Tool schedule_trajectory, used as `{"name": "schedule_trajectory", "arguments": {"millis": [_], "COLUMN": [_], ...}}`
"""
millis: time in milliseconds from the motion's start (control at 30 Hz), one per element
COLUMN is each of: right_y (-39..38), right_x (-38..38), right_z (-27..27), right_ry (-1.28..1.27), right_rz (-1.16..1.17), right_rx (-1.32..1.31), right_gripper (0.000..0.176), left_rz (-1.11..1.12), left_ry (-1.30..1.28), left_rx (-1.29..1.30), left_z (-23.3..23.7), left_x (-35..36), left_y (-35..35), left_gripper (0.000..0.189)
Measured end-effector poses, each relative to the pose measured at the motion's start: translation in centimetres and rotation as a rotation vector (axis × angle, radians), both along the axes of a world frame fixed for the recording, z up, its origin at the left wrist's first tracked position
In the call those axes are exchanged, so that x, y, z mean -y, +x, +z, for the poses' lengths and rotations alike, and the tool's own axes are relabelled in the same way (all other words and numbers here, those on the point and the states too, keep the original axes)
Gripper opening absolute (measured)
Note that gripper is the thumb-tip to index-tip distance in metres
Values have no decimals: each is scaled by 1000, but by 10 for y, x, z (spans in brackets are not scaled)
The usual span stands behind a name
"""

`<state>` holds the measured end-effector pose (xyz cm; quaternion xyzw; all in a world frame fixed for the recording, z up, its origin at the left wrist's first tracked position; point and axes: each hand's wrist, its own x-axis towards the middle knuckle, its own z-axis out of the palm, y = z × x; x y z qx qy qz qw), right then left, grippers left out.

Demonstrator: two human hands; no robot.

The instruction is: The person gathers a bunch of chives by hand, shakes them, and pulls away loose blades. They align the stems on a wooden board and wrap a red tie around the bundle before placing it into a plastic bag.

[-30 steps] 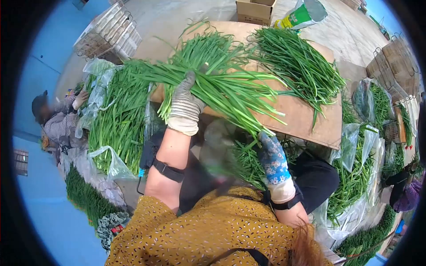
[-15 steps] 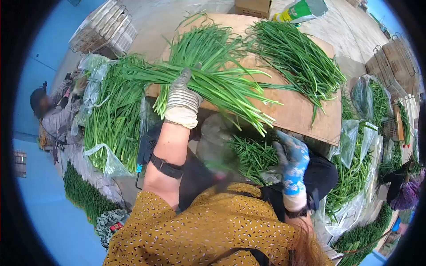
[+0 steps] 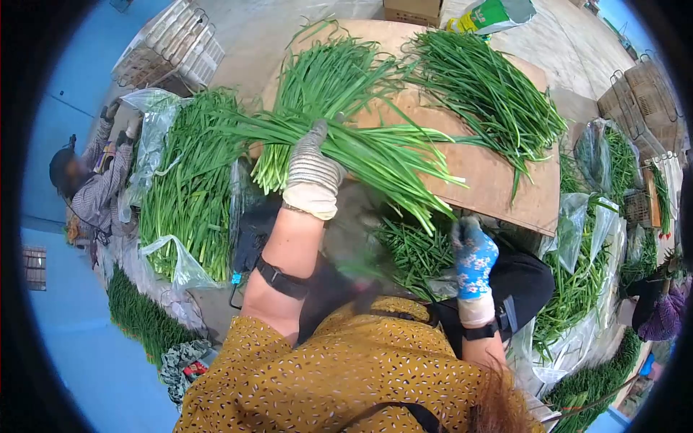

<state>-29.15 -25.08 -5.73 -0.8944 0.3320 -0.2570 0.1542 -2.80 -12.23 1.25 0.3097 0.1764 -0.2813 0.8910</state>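
Note:
In a striped, dirty glove, my left hand [image 3: 313,166] is wrapped round a bunch of long green stalks [image 3: 375,155], whose pale ends point to the right. The bunch hangs over the near edge of a wooden board [image 3: 505,191]. Just below the pale ends is my right hand [image 3: 471,256], in a blue flowered glove; its fingers are drawn together at the board's edge, and what they hold, if anything, is hidden. Behind my left hand a leafy pile [image 3: 328,72] lies on the board, and a darker green pile [image 3: 484,94] lies at the right.
Plastic-lined heaps of greens stand at the left [image 3: 191,195] and right [image 3: 577,281]. Cut greens [image 3: 415,252] lie below the board. A person [image 3: 94,177] works at the far left. Crates [image 3: 170,47] stand at the upper left, with a green bag [image 3: 498,14] behind the board.
My left hand has moved right with the bunch. My right hand has shifted slightly left, and its fingers have come closer together. The person at the left has moved their arms.

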Motion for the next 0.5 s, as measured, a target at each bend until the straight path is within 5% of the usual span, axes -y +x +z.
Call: {"name": "schedule_trajectory", "arguments": {"millis": [67, 133, 167, 267, 333, 500], "right_y": [-40, -84, -78, -30, 25, 69], "right_x": [21, 46, 44, 16, -6, -40], "right_z": [-34, -100, -82, -41, -5, -14], "right_ry": [-42, 98, 244, 75, 292, 256], "right_rz": [47, 36, 90, 281, 348, 600], "right_rx": [-319, -985, -1176, -176, 177, 250], "right_gripper": [9, 20, 32, 41, 47, 21], "left_rz": [0, -4, 21, 38, -8, -79], "left_ry": [0, -63, -58, -34, -70, -77], "left_rx": [-32, -58, -84, -164, -195, -157], "left_z": [-6, -11, -9, -1, -2, -3], "left_x": [-7, -16, -17, -12, -13, -21], "left_y": [12, 25, 28, 27, 27, 34], "left_gripper": [39, 40, 40, 39, 37, 38]}}
